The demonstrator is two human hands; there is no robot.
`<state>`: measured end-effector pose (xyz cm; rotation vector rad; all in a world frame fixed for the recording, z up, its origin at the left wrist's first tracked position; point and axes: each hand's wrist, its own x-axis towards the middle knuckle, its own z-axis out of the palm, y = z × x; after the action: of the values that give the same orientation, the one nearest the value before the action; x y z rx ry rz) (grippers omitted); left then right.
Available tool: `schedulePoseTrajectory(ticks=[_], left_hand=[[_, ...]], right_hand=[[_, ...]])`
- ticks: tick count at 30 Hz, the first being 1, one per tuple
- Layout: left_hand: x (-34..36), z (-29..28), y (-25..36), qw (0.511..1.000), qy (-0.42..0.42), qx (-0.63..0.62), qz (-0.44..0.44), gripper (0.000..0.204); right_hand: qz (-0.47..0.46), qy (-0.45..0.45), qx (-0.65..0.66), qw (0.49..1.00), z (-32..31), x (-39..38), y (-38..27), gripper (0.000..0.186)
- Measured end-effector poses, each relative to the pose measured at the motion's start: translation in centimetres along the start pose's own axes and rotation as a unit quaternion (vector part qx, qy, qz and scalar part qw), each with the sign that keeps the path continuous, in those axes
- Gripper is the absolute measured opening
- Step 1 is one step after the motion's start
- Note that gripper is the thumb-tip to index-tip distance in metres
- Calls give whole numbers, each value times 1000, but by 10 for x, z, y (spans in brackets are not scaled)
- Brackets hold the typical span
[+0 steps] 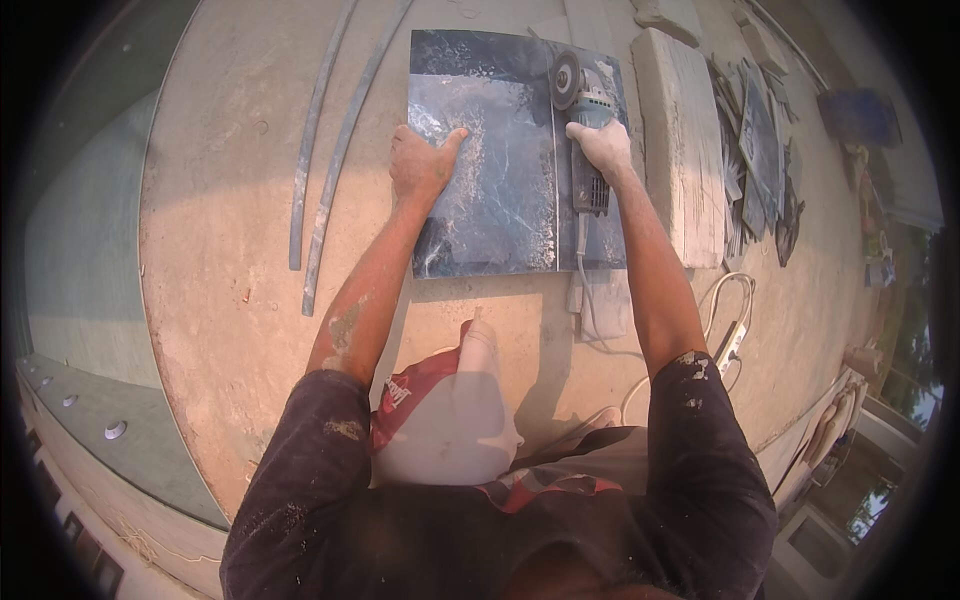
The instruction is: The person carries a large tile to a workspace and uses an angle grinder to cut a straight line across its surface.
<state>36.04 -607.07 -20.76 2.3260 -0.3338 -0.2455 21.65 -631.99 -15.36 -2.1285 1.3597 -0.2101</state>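
Observation:
A dark blue-black glossy tile [490,185] with pale veins and dusty patches lies in front of me. A straight pale line runs down its right part. My left hand [422,163] grips the tile's left edge, thumb on top, fingers hidden past the edge. My right hand [604,148], pale with dust, is closed around the body of an angle grinder [592,190]; its fingers are mostly hidden. The grinder is over the tile's right strip, its disc [566,78] toward the far end, near the line. Its cord trails back toward me.
Two long grey strips [338,180] lie left of the tile. A thick pale block [680,150] stands at the right, with broken tile pieces [760,150] beyond. A white power strip [735,340] with looped cable lies nearer. A red-and-white sack [440,420] is close to me.

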Motion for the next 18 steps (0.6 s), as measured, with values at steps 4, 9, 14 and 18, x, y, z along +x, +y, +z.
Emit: schedulePoseTrajectory(ticks=[4, 9, 14, 18], left_hand=[[-2, 0, 2, 1000, 3, 5, -2, 93], [0, -1, -1, 1000, 4, 0, -3, 94], [-3, 0, 2, 1000, -1, -1, -4, 93], [0, -1, -3, 1000, 2, 4, -2, 93]], right_hand=[[-15, -11, -14, 1000, -1, 5, 3, 65], [-15, -32, -15, 999, -2, 6, -8, 73], [-13, -18, -8, 1000, 0, 13, -1, 73], [-6, -39, 0, 999, 0, 14, -10, 72]])
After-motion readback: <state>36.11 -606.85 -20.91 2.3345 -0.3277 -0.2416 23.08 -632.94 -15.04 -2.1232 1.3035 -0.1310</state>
